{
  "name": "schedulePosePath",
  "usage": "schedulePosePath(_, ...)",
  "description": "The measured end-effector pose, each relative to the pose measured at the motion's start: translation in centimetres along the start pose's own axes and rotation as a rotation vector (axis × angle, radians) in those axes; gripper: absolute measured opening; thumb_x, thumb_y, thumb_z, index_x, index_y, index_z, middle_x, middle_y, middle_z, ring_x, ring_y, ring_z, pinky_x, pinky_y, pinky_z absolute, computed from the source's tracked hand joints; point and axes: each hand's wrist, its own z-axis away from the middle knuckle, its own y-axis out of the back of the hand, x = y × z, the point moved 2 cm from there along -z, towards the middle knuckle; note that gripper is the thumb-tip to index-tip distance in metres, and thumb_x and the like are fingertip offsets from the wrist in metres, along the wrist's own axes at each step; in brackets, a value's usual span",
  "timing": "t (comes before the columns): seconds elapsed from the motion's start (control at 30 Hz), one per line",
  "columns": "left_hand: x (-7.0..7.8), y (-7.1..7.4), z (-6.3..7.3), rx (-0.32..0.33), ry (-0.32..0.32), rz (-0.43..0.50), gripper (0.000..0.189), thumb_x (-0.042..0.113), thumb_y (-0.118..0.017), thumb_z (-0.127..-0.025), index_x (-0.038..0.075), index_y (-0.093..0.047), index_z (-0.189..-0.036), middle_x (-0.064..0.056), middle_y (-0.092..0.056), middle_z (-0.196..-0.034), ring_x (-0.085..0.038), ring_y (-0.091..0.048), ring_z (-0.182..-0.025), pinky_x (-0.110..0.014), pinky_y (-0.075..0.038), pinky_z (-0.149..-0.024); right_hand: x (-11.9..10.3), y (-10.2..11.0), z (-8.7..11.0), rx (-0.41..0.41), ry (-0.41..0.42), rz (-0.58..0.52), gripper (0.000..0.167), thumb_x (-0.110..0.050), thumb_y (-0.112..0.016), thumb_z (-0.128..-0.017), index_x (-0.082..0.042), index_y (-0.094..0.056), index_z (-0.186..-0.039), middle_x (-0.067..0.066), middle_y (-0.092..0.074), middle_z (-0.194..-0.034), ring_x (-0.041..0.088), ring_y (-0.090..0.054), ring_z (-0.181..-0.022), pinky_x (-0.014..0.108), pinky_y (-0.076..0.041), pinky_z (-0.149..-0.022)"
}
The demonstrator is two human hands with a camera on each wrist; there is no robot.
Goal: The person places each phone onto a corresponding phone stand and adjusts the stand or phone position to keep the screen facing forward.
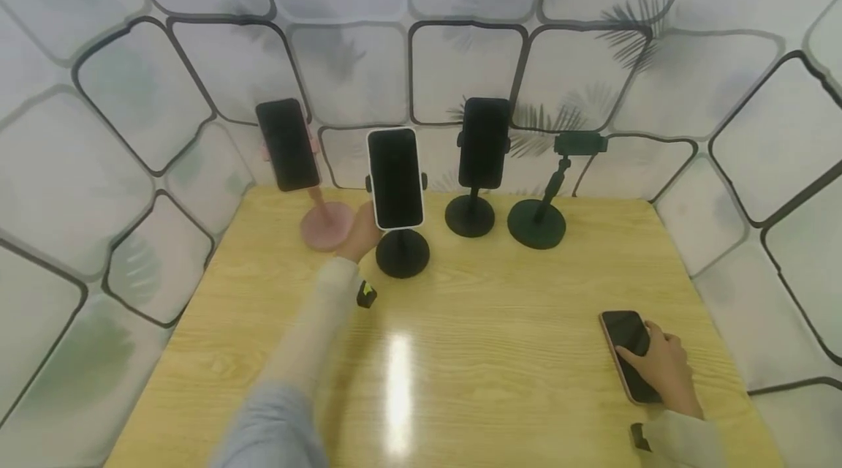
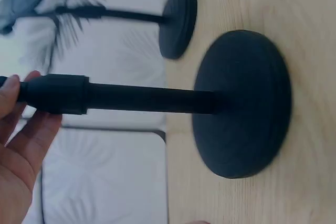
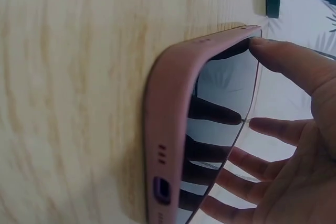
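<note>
My left hand (image 1: 364, 234) grips the stem of a black phone stand (image 1: 403, 254) from behind its holder. In the left wrist view, the fingers wrap the collar at the top of the stem (image 2: 152, 98), above the round base (image 2: 244, 103). A white-edged phone (image 1: 396, 179) sits upright in that stand. At the right, my right hand (image 1: 663, 369) reaches across a phone in a pink case (image 1: 634, 333) on the table. Its thumb lies over the screen to one long edge, and the fingertips (image 3: 212, 205) meet the opposite edge. The phone's charging port faces the right wrist camera.
A pink stand (image 1: 327, 227) with a dark phone (image 1: 287, 145) stands at the left. Another black stand (image 1: 470, 216) bears a black phone (image 1: 484, 142), and a dark green stand (image 1: 536, 224) has a bare holder. A patterned curtain (image 1: 355, 73) surrounds the wooden table (image 1: 500, 351).
</note>
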Motion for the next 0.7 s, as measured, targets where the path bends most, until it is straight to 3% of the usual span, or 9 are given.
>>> schedulePosePath(0.1, -7.9, -2.5, -4.0, 0.076, -0.099, 0.009, 0.027, 0.013, -0.047, -0.094, 0.005, -0.059, -0.116, -0.020, -0.065, -0.109, -0.031, -0.061, -0.104, -0.041, -0.049, -0.093, -0.3, 0.0, 0.0, 0.019, 0.009, 0.005, 0.093, -0.046, -0.062, -0.086, 0.019, -0.018, -0.137, 0.053, -0.023, -0.126, 0.070, -0.032, -0.108, 0.072, -0.041, -0.078)
schedulePosePath(0.2, -16.1, -5.7, -8.2, 0.157, -0.137, 0.005, 0.025, 0.018, -0.046, -0.094, 0.011, -0.060, -0.114, -0.013, -0.065, -0.107, -0.025, -0.061, -0.103, -0.037, -0.049, -0.092, -0.6, -0.1, -0.1, 0.019, -0.001, 0.011, 0.102, -0.052, -0.064, -0.083, 0.020, -0.016, -0.138, 0.053, -0.023, -0.126, 0.070, -0.031, -0.108, 0.073, -0.039, -0.079)
schedulePosePath(0.3, -17.3, -6.0, -10.1, 0.155, -0.036, 0.077, 0.025, 0.018, -0.047, -0.096, 0.009, -0.059, -0.116, -0.012, -0.064, -0.112, -0.021, -0.058, -0.110, -0.033, -0.046, -0.098, -0.8, -0.2, -0.1, 0.005, -0.017, 0.032, 0.113, -0.059, -0.065, -0.078, 0.020, -0.013, -0.138, 0.054, -0.023, -0.124, 0.070, -0.030, -0.106, 0.074, -0.038, -0.078)
schedulePosePath(0.37, -15.2, -5.6, -9.8, 0.216, 0.016, 0.143, 0.026, 0.022, -0.048, -0.096, 0.011, -0.056, -0.119, -0.007, -0.061, -0.113, -0.014, -0.056, -0.111, -0.025, -0.043, -0.100, -0.9, -0.3, 0.0, -0.008, -0.030, 0.051, 0.117, -0.062, -0.066, -0.075, 0.020, -0.012, -0.138, 0.054, -0.024, -0.121, 0.070, -0.030, -0.106, 0.074, -0.037, -0.078)
schedulePosePath(0.43, -11.6, -5.3, -8.5, 0.358, 0.017, 0.226, 0.031, 0.023, -0.050, -0.095, 0.014, -0.050, -0.124, -0.004, -0.054, -0.118, -0.011, -0.049, -0.114, -0.020, -0.037, -0.102, -0.9, -0.4, 0.1, -0.012, -0.047, 0.064, 0.119, -0.064, -0.067, -0.073, 0.020, -0.014, -0.137, 0.053, -0.025, -0.119, 0.069, -0.030, -0.105, 0.073, -0.038, -0.078)
schedulePosePath(0.5, -7.2, -5.1, -6.4, 0.574, 0.021, 0.255, 0.039, 0.017, -0.055, -0.090, 0.014, -0.044, -0.127, -0.007, -0.047, -0.122, -0.016, -0.043, -0.118, -0.026, -0.032, -0.106, -0.8, -0.6, 0.3, -0.010, -0.064, 0.073, 0.117, -0.065, -0.068, -0.071, 0.021, -0.019, -0.135, 0.052, -0.026, -0.116, 0.067, -0.032, -0.103, 0.072, -0.039, -0.076)
schedulePosePath(0.6, -1.0, -5.8, -3.7, 0.823, 0.178, 0.270, 0.055, 0.000, -0.059, -0.079, 0.003, -0.037, -0.129, -0.019, -0.037, -0.127, -0.034, -0.032, -0.122, -0.048, -0.023, -0.109, -0.6, -0.8, 0.3, 0.000, -0.077, 0.072, 0.112, -0.065, -0.068, -0.071, 0.023, -0.028, -0.127, 0.049, -0.029, -0.112, 0.064, -0.035, -0.099, 0.068, -0.041, -0.072)
schedulePosePath(0.67, 1.7, -6.9, -2.6, 0.879, 0.342, 0.250, 0.054, -0.010, -0.058, -0.070, -0.002, -0.038, -0.120, -0.025, -0.037, -0.122, -0.042, -0.030, -0.116, -0.057, -0.022, -0.103, -0.6, -0.7, 0.3, 0.010, -0.080, 0.068, 0.108, -0.064, -0.068, -0.071, 0.024, -0.032, -0.122, 0.047, -0.031, -0.111, 0.062, -0.037, -0.097, 0.065, -0.042, -0.069)
schedulePosePath(0.7, 2.6, -7.7, -2.5, 0.864, 0.416, 0.245, 0.052, -0.011, -0.058, -0.069, -0.002, -0.038, -0.116, -0.024, -0.036, -0.119, -0.041, -0.030, -0.114, -0.056, -0.023, -0.101, -0.7, -0.7, 0.2, 0.015, -0.080, 0.065, 0.107, -0.064, -0.069, -0.071, 0.024, -0.034, -0.120, 0.046, -0.032, -0.110, 0.061, -0.038, -0.096, 0.064, -0.043, -0.068)
